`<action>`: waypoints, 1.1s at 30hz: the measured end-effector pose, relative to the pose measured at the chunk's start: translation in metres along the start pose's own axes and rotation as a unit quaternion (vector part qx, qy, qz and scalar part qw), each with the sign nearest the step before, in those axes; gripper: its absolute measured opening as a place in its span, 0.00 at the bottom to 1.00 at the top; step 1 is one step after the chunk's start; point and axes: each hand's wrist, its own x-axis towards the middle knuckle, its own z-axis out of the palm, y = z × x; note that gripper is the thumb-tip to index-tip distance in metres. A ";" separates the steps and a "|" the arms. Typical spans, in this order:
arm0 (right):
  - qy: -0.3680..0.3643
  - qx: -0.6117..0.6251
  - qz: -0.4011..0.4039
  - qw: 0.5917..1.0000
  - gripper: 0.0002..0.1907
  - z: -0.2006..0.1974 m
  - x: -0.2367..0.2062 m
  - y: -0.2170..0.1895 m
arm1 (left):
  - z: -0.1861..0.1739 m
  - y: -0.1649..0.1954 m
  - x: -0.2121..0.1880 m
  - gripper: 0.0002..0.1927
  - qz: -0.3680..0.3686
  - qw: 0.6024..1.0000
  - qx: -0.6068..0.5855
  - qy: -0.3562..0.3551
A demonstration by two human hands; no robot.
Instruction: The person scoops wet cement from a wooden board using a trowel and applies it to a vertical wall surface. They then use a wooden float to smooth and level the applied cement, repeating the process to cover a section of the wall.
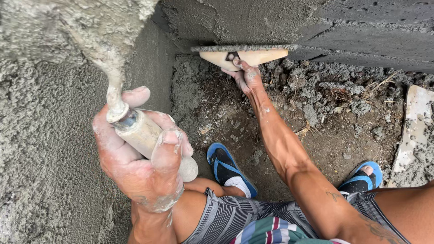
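My left hand [140,158] grips the pale wooden handle of a trowel [108,49], whose cement-covered blade rises to the top left against a rough, wet cement wall [40,149]. My right hand [246,74] reaches forward and holds the wooden handle of a plastering float [244,53]. The float lies flat against the lower part of the dark rendered wall [361,31] ahead, with grey mortar along its top edge. Both hands are smeared with cement.
Below lies bare dirt ground [253,122] with lumps of dropped mortar [316,81]. My feet wear blue and black sandals [228,169] [361,178]. A pale slab [413,126] lies at the right edge. Striped shorts [244,221] show at the bottom.
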 end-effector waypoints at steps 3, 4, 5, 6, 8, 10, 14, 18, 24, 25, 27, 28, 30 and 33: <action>-0.006 -0.008 -0.014 1.000 0.15 0.003 -0.002 0.004 | -0.001 -0.002 0.000 0.27 0.007 1.000 0.008 -0.020; -0.022 -0.008 -0.020 1.000 0.16 0.004 -0.003 0.005 | -0.002 -0.004 0.000 0.27 0.012 1.000 0.007 -0.025; -0.039 -0.008 -0.026 0.999 0.16 0.006 -0.005 0.006 | -0.003 -0.005 0.000 0.27 0.016 0.999 0.009 -0.029; -0.057 -0.007 -0.032 0.998 0.17 0.007 -0.005 0.007 | -0.004 -0.005 0.000 0.27 0.020 0.999 0.012 -0.034; -0.048 -0.004 -0.034 0.998 0.18 0.010 -0.007 0.008 | -0.006 -0.006 -0.001 0.26 0.024 0.999 0.021 -0.037; -0.056 0.001 -0.040 0.998 0.18 0.016 -0.010 0.009 | -0.007 -0.007 -0.002 0.27 0.024 0.999 0.024 -0.029; -0.090 0.009 -0.054 0.994 0.18 0.036 -0.019 0.005 | -0.007 -0.010 -0.005 0.24 0.027 0.999 0.018 -0.032; -0.110 0.008 -0.070 0.991 0.20 0.065 -0.035 -0.003 | -0.010 -0.010 -0.006 0.23 0.037 0.998 0.035 -0.039; -0.143 0.025 -0.109 0.983 0.19 0.118 -0.069 -0.026 | -0.007 -0.007 -0.010 0.25 0.055 0.998 0.010 -0.032; -0.152 0.019 -0.116 0.981 0.20 0.127 -0.074 -0.031 | -0.007 -0.006 -0.011 0.25 0.061 0.998 0.014 -0.032; -0.168 0.009 -0.125 0.978 0.20 0.143 -0.083 -0.037 | -0.005 -0.003 -0.013 0.26 0.060 0.997 0.023 -0.030; -0.177 0.018 -0.127 0.976 0.19 0.150 -0.086 -0.041 | -0.004 -0.003 -0.013 0.26 0.059 0.998 0.025 -0.029; -0.194 0.037 -0.130 0.972 0.16 0.163 -0.092 -0.046 | -0.002 -0.001 -0.014 0.27 0.059 0.998 0.027 -0.027; -0.267 0.025 -0.170 0.948 0.11 0.180 -0.102 -0.054 | -0.001 0.000 -0.015 0.27 0.069 0.997 0.026 -0.026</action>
